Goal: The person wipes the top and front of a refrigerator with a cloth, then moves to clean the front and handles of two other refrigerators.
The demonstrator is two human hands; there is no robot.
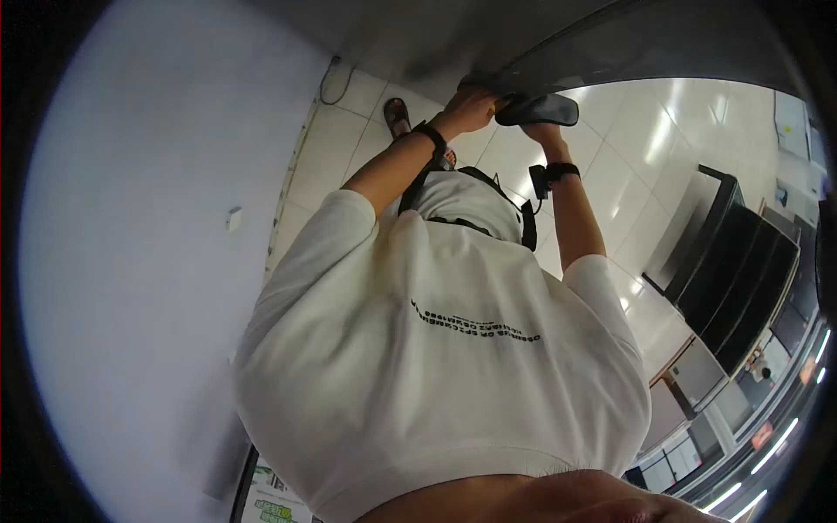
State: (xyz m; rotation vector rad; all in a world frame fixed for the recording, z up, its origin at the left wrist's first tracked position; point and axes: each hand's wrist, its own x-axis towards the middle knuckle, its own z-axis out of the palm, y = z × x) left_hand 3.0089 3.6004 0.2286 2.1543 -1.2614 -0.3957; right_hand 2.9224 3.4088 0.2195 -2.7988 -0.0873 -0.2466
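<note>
My left hand [471, 108] is closed at the lower edge of a large dark panel [418, 48], its fingers curled round something too small to make out. A small yellow patch shows beside its fingertips. Just right of it is a glossy black rounded object [539, 110], close under the panel. My right hand [542, 132] is behind this black object, which hides its fingers, so its grip cannot be seen. Both wrists wear black straps, and a small black device [540, 182] sits at the right wrist.
A pale wall [148, 235] stands at the left with a small white switch or socket [234, 219]. Light tiles [628, 166] cover the floor. A dark cable hangs at the wall's upper end. At the right are a black-framed unit [741, 270] and bright strip lights.
</note>
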